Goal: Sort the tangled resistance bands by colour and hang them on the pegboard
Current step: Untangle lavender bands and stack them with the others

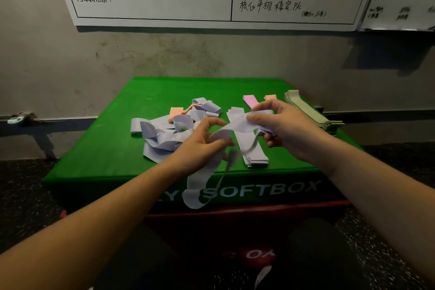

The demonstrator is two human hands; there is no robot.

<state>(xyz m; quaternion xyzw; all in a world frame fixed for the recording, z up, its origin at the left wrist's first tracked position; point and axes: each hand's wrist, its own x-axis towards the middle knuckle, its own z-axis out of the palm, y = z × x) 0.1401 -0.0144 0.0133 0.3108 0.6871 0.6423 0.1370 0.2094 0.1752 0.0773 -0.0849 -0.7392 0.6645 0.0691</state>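
At nine o'clock a tangled heap of lavender elastic bands [164,134] lies on the green padded box [113,148]. My left hand [200,141] and right hand [280,125] both pinch one lavender band [235,128]; its loop seemingly dangles toward six o'clock.

The lavender bands [164,134] look like thin, smooth, matt rubber, the green box [131,148] wears slightly glossy vinyl, and the far wall [164,54] is rough, stained plaster.

Dim room; the green box [141,101] top is brightest; whiteboard [211,2] casts a shadow below; edges bow and blur; floor [28,190] dark.
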